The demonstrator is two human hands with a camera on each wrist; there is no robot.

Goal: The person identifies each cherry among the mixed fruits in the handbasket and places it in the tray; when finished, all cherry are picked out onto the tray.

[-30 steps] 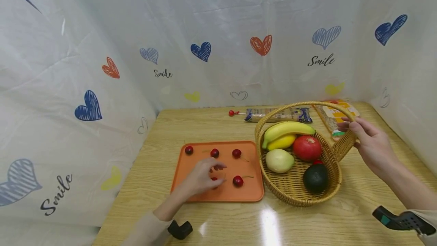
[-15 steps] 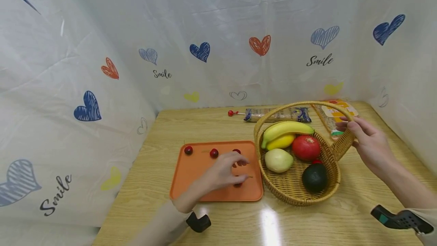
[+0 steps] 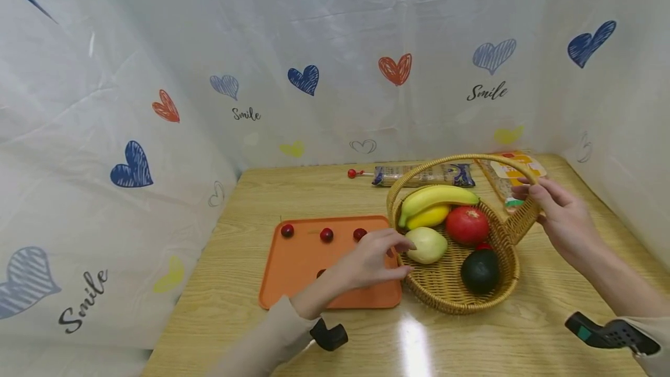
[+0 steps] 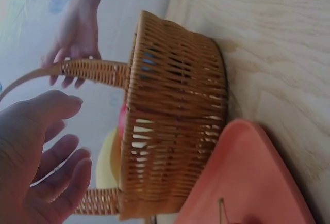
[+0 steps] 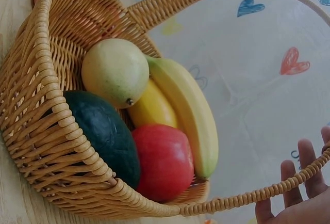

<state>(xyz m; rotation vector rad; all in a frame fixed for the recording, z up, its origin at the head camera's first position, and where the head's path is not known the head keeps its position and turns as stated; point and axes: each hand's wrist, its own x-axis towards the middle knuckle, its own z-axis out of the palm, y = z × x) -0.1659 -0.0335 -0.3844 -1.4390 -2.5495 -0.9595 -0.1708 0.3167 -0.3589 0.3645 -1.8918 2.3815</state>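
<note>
My right hand [image 3: 567,217] holds the handle [image 3: 528,173] of a wicker basket [image 3: 455,307] at its right side; in the right wrist view its fingers [image 5: 304,167] lie against the handle. My left hand [image 3: 379,258], fingers loosely bent and holding nothing, hovers at the basket's left rim. Inside the basket are a banana [image 3: 442,196], a yellow fruit [image 3: 429,217], a pale round fruit [image 3: 430,246], a pomegranate [image 3: 467,226] and a dark green fruit [image 3: 480,272]. Several cherries [image 3: 327,234] lie on an orange tray [image 3: 293,292]; my left hand and forearm hide part of it.
Behind the basket lie a long clear packet with blue ends [image 3: 424,175] and an orange and white packet [image 3: 515,170]. A small red ball on a stick [image 3: 352,173] lies beside the long packet. A white heart-printed curtain [image 3: 340,109] surrounds the table [image 3: 251,202].
My left hand has moved right across the tray, from over the cherries to the basket's left rim. The right hand stays on the basket handle.
</note>
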